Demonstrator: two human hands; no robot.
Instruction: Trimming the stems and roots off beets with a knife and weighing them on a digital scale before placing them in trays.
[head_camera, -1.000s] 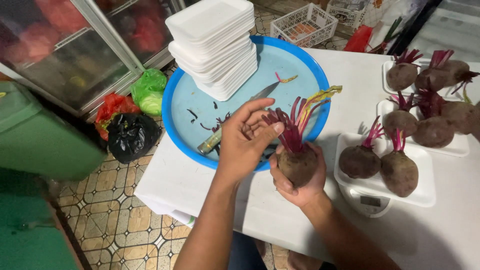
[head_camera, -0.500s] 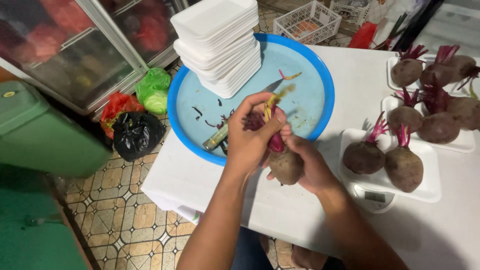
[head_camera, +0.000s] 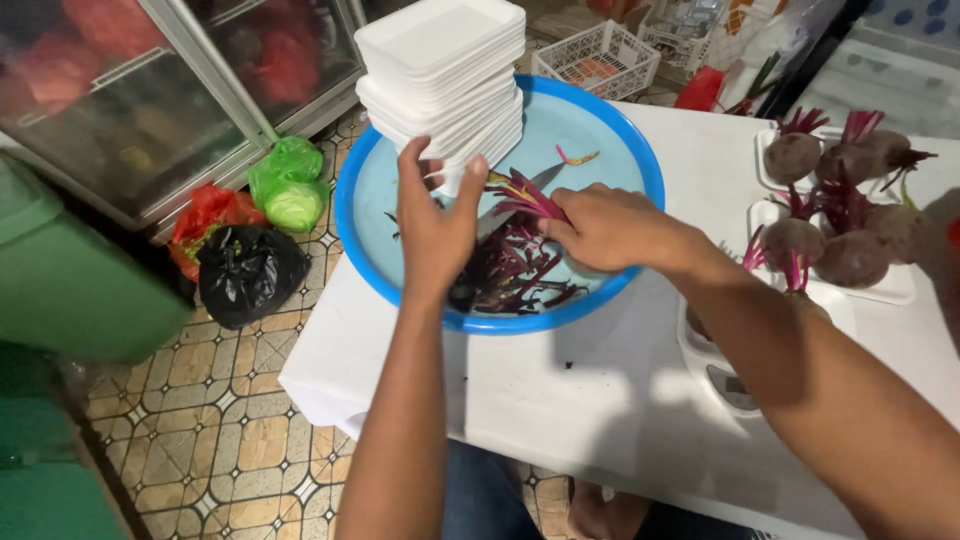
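My left hand (head_camera: 435, 215) is raised with fingers spread, its fingertips touching the lower trays of a tall stack of white foam trays (head_camera: 445, 60). The stack stands in a big blue round basin (head_camera: 610, 140) on the white table (head_camera: 560, 400). My right hand (head_camera: 600, 228) is over the basin, closed on a bunch of purple beet stems (head_camera: 522, 190). A heap of cut purple stems (head_camera: 515, 272) lies in the basin under both hands. A knife blade (head_camera: 545, 176) shows between the hands, partly hidden.
Beets with stems sit on white foam trays (head_camera: 768, 215) at the right; my right arm partly covers a small scale (head_camera: 730, 385). A white basket (head_camera: 600, 55) stands behind. On the tiled floor at the left are green (head_camera: 290, 185), red and black (head_camera: 245, 270) bags, and a green bin (head_camera: 60, 280).
Both hands held a beet by the basin before. Now the beet is out of my hands, my left hand has risen to the tray stack, and my right holds stems over the basin.
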